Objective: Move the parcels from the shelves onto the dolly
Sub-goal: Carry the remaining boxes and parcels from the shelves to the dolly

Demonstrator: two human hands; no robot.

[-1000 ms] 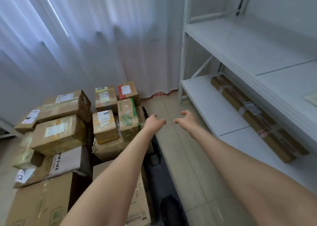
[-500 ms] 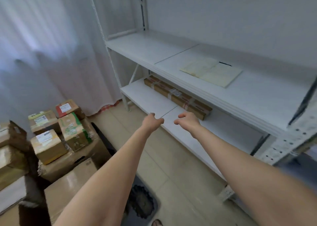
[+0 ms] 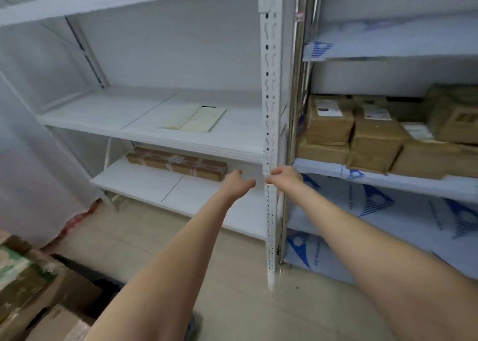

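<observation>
Brown parcel (image 3: 178,163) lies beyond left hand (image 3: 239,184) and right hand (image 3: 284,177), both loosely curled, empty

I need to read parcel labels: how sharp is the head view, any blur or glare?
Head view: motion-smeared, worst on the stacked parcels at right, labels unreadable; the long flat parcel on the lower shelf is soft but recognisable; lighting soft and even, no glare.

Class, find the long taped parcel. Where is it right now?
In the head view, the long parcel lies left of centre at the back of the left rack's lower shelf, just left of the left hand.
</observation>
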